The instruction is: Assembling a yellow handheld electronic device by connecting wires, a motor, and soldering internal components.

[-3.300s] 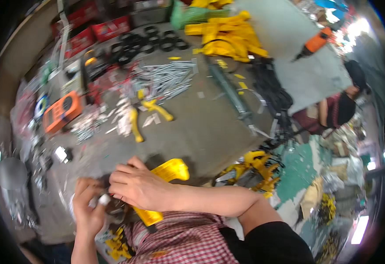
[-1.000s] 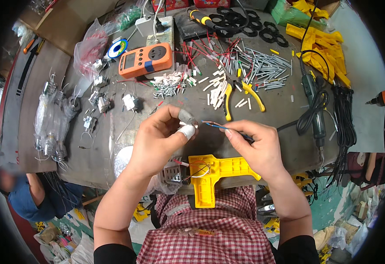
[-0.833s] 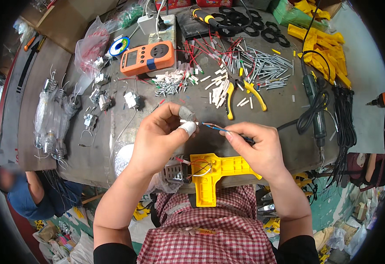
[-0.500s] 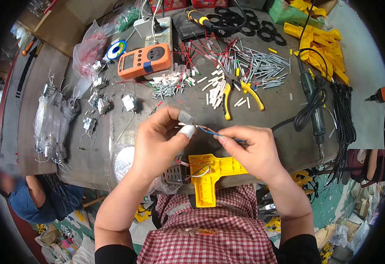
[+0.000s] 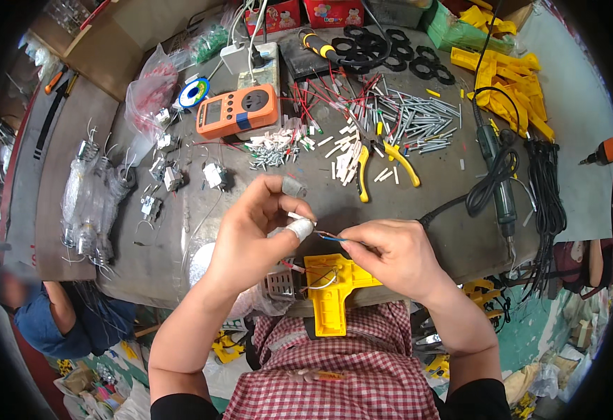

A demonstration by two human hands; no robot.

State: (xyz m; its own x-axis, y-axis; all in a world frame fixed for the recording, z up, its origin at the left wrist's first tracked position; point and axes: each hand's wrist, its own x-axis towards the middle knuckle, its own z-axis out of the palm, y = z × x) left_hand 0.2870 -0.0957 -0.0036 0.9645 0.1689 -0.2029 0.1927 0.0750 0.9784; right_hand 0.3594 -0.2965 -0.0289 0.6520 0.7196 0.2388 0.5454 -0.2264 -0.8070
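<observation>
My left hand [image 5: 250, 234] is closed, its thumb and a finger pinching wire ends. Its thumb tip is wrapped in white tape; the index fingertip, in grey tape, is lifted clear. A short white sleeve [image 5: 294, 215] shows between its fingers. My right hand [image 5: 397, 255] grips a blue wire [image 5: 333, 239], whose end reaches toward the left thumb. How the wires meet there is too small to tell. Below the hands, a yellow plastic housing [image 5: 329, 311] with wires inside rests over the table's front edge, next to a slotted metal part [image 5: 279, 285].
An orange meter [image 5: 236, 112], small screws, white sleeves, long metal rods [image 5: 425, 115] and yellow-handled pliers [image 5: 364, 175] lie beyond my hands. A soldering iron [image 5: 499, 168] with black cables is on the right. Wired metal parts [image 5: 89, 203] lie left; a person [image 5: 68, 315] sits lower left.
My left index fingertip has lifted away from the thumb, exposing the white sleeve. My right hand has moved slightly down and left along the blue wire. The whole view has shifted a little.
</observation>
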